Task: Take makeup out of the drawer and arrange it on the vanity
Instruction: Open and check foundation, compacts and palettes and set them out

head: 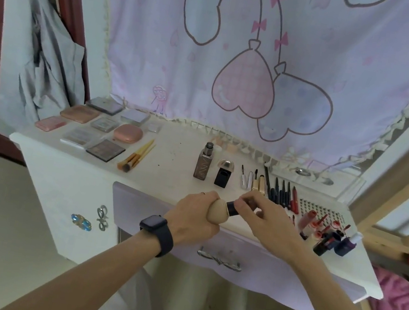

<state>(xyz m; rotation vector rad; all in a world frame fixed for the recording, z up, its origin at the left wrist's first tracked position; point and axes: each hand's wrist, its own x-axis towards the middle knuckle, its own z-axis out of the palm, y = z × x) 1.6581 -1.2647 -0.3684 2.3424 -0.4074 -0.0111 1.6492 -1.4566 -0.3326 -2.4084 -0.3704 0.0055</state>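
A dark smartwatch (153, 223) with a rounded square face sits on the left wrist, at seven o'clock from the left hand (192, 223), on a wide dark strap (165, 243). Both forearms (101, 267) are bare as far as they show. Pale grey trousers (139, 301), loose and lightly creased, cover the knees down at six o'clock.

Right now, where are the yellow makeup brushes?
In the head view, the yellow makeup brushes lie on the vanity, left of centre, just right of the dark palette and in front of the pink compact.
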